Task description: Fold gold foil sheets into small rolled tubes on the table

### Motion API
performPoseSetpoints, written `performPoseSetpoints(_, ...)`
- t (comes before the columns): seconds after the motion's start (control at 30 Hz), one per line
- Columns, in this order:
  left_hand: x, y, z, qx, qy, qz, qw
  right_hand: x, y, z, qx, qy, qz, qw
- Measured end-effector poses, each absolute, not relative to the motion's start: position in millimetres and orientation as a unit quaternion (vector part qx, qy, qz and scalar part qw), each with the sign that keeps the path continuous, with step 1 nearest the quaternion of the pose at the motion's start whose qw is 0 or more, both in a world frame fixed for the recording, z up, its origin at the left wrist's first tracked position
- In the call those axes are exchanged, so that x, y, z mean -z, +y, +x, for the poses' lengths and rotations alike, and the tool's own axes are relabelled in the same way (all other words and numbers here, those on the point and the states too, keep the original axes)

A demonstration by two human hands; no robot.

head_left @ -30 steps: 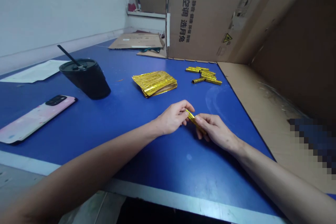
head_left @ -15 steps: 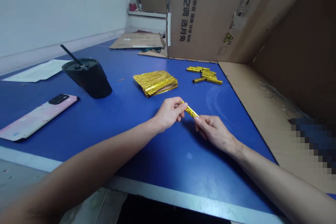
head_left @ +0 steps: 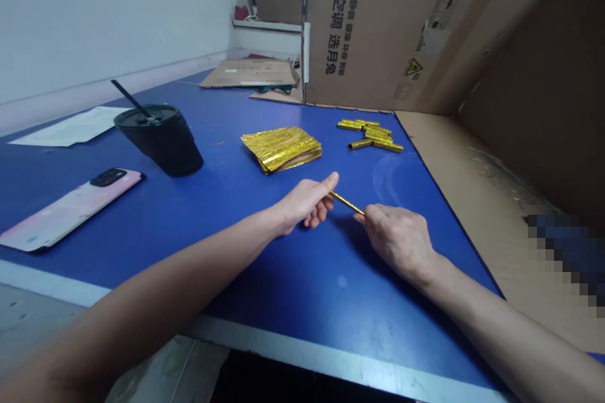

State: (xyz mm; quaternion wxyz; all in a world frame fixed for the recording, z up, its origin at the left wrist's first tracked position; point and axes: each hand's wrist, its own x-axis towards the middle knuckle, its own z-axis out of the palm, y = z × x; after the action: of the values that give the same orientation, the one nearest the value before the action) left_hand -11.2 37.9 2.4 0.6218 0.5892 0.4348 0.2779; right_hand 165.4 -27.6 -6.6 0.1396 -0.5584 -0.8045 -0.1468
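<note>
Between my two hands stretches a thin strip of folded gold foil paper (head_left: 347, 203), seen nearly edge-on above the blue table. My left hand (head_left: 309, 201) pinches its far left end, thumb raised on top and fingers curled beneath. At the other end, my right hand (head_left: 399, 236) is closed on the strip, back of the hand upward, hiding the fingertips. Beyond my left hand lies a stack of gold foil sheets (head_left: 283, 146). Several folded gold foil pieces (head_left: 373, 133) lie in a loose group farther back on the right.
A black cup with a straw (head_left: 163, 141) stands at left, near a pink-and-white phone (head_left: 70, 208) and a white paper sheet (head_left: 70, 127). Large cardboard (head_left: 373, 31) rises behind the blue table (head_left: 293, 289), with brown cardboard (head_left: 454, 170) along its right side.
Both hands have rotated, turning the gold strip from its broad face to a thin edge. My left thumb has lifted upward, and my right hand has rolled with its back up.
</note>
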Motion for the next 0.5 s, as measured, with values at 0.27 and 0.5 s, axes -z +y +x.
performPoseSetpoints(0.27, 1, 37, -12, -0.277, 0.4, 0.69, 0.537, 1, -25, 164, -0.097, -0.767, -0.595, 0.222)
performPoseSetpoints(0.5, 1, 26, -11, -0.273, 0.339, 0.81, 0.393, 3, -24, 163, -0.296, -0.756, -0.525, 0.255)
